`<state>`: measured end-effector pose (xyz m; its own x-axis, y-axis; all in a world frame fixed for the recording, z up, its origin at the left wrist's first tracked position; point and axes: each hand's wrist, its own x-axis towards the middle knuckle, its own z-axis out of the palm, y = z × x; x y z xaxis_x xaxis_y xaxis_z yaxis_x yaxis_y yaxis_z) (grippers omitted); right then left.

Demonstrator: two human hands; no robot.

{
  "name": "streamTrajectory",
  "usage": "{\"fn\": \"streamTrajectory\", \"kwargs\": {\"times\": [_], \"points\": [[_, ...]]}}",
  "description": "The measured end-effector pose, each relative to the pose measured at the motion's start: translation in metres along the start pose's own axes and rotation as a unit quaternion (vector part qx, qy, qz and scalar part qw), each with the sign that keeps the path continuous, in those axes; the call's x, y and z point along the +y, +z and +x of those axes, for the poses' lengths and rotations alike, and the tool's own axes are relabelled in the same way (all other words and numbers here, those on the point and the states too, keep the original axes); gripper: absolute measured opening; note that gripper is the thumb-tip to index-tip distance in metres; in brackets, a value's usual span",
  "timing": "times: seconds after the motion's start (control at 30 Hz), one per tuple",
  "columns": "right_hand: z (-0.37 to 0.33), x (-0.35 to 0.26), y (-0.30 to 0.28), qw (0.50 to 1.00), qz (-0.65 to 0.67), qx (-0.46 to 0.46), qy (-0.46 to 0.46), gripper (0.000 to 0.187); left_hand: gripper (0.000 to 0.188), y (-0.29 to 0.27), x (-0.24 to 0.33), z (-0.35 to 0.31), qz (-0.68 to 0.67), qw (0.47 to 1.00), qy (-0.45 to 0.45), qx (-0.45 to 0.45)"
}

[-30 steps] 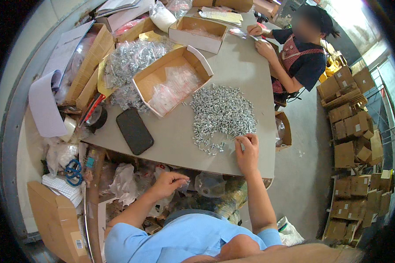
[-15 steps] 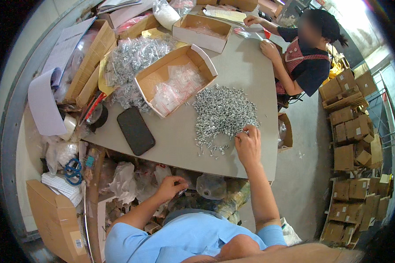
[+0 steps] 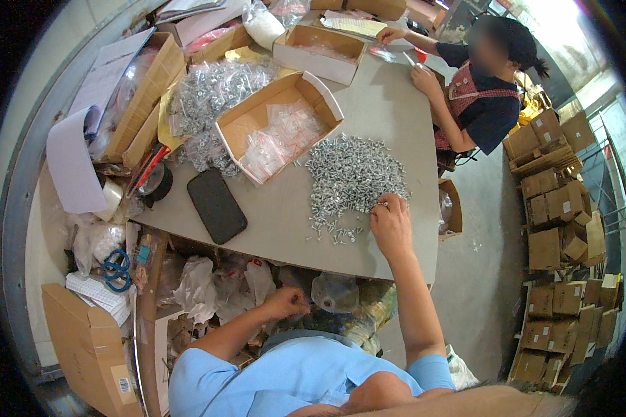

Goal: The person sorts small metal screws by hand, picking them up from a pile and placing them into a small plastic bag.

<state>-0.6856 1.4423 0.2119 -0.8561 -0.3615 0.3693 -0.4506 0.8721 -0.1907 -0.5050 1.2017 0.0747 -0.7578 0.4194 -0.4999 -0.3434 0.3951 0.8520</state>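
Many screws (image 3: pixel 355 170) lie right of the phone (image 3: pixel 217 206), probably best pinched few at a time by the right hand (image 3: pixel 393 226), whose grip, like the left hand's (image 3: pixel 287 304), is unclear.

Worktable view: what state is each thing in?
Screws: loose, heaped on table
Nearer box: open-topped, holding clear bags
Farther box: open-topped
Dark phone-shaped slab: lying flat
Blue-handled scissors: blade position unclear
Left hand: fingers curled, contents unclear
Right hand: fingers bent, at heap's edge

barcode label (image 3: pixel 124 384) on a brown carton (image 3: pixel 83 340), no words legible
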Motion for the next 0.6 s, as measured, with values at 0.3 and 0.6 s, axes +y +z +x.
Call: {"fn": "streamTrajectory", "kwargs": {"times": [0.3,0.6], "points": [[-0.036,0.080,-0.049,0.974,-0.010,0.166,0.155,0.017,0.042,0.037,0.012,0.012,-0.031,0.993,-0.001,-0.114],[-0.056,0.051,-0.038,0.981,0.120,0.018,0.151,0.022,0.046,0.054,0.031,0.017,-0.161,0.987,0.021,-0.018]]}}
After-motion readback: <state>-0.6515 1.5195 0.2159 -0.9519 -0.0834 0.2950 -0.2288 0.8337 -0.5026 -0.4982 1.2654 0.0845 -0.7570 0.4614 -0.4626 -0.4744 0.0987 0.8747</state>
